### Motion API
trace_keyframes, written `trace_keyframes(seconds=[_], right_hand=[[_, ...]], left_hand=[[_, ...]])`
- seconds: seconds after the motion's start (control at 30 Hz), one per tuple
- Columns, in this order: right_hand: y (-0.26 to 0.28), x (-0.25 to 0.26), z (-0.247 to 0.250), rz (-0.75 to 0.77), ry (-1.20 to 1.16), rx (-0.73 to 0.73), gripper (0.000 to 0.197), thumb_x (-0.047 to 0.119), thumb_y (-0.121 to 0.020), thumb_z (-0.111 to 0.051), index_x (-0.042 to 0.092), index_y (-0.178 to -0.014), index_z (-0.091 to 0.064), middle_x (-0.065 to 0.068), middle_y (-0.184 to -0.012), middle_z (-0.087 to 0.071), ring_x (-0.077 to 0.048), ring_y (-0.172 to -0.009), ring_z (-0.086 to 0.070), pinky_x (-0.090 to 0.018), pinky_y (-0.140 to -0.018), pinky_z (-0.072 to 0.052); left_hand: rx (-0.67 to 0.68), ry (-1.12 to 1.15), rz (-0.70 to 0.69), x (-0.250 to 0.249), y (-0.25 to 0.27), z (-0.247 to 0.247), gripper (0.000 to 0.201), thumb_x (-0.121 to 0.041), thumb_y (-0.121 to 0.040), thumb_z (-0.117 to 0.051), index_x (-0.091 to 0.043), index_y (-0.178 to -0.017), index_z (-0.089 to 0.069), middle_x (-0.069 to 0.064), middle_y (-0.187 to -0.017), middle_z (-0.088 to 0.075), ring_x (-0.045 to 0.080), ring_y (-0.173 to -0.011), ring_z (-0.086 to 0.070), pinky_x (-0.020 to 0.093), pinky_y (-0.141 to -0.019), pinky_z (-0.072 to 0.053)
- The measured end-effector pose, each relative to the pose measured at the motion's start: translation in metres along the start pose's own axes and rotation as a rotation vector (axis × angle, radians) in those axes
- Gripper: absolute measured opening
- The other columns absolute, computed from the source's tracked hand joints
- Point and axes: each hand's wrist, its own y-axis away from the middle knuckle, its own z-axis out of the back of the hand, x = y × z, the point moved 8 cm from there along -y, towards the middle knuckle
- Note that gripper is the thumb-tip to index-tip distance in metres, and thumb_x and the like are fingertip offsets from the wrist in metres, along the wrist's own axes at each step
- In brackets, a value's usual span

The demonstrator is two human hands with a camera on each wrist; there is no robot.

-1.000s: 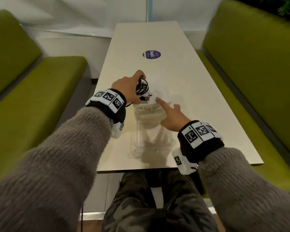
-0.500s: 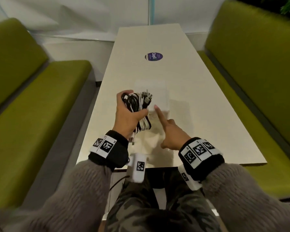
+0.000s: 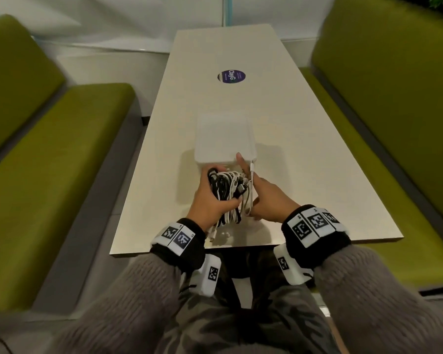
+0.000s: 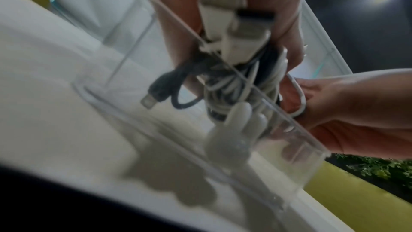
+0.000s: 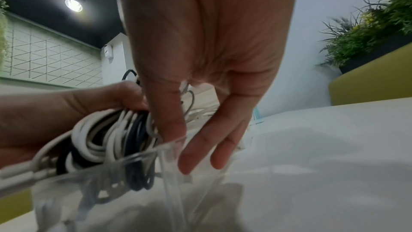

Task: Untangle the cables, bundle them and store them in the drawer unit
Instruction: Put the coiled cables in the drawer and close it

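Observation:
My left hand point(image 3: 211, 201) grips a coiled bundle of black and white cables point(image 3: 226, 189) just above the clear drawer point(image 4: 125, 117), which is pulled out of the white drawer unit point(image 3: 224, 139) toward me. In the left wrist view the bundle point(image 4: 234, 84) hangs partly inside the drawer, plugs dangling. My right hand point(image 3: 267, 198) lies against the bundle's right side with straight fingers. In the right wrist view its thumb touches the bundle point(image 5: 107, 138) and its fingers point(image 5: 200, 156) rest at the drawer's clear wall point(image 5: 133, 158).
The unit stands on a long cream table point(image 3: 304, 175) with a round purple sticker point(image 3: 232, 76) farther back. Green bench seats point(image 3: 49, 162) flank the table on both sides. The table's near edge point(image 3: 241, 247) is just below my wrists.
My left hand has drawn the bundle back from beside the unit to a spot over the open drawer. The right hand has gone from pointing with one finger to lying beside the bundle.

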Motion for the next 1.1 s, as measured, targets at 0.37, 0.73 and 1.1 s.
trace_keyframes(seconds=[0.37,0.73,1.1], right_hand=[[0.03,-0.011,0.013,-0.233,-0.607,-0.299,0.056,-0.014,-0.086,-0.036,0.011,-0.134,-0.048,-0.007,-0.131,-0.057,-0.019,-0.114,-0.056,-0.035,-0.09,-0.047],[0.027,-0.016,0.007,-0.315,-0.324,-0.422,0.029,0.02,-0.098,-0.051,0.006,-0.083,-0.072,-0.005,-0.065,-0.062,-0.025,-0.066,-0.066,-0.04,-0.073,-0.059],[0.011,-0.004,-0.004,-0.317,0.017,-0.461,0.014,0.011,-0.086,-0.057,0.01,-0.08,-0.07,-0.007,-0.08,-0.069,-0.022,-0.075,-0.061,-0.022,-0.064,-0.037]], left_hand=[[-0.109,0.055,0.138,0.01,0.0,0.005,0.069,-0.018,-0.057,-0.078,-0.02,-0.116,-0.042,-0.006,-0.104,-0.059,0.012,-0.1,-0.06,0.04,-0.093,-0.049],[-0.162,-0.048,0.181,0.005,0.005,0.013,0.065,-0.014,-0.065,-0.077,-0.029,-0.112,-0.035,-0.007,-0.097,-0.057,0.015,-0.093,-0.06,0.026,-0.077,-0.048],[-0.073,-0.178,0.339,0.013,0.005,0.008,0.068,-0.02,-0.071,-0.076,-0.017,-0.121,-0.031,0.007,-0.11,-0.057,0.022,-0.096,-0.058,0.03,-0.081,-0.048]])
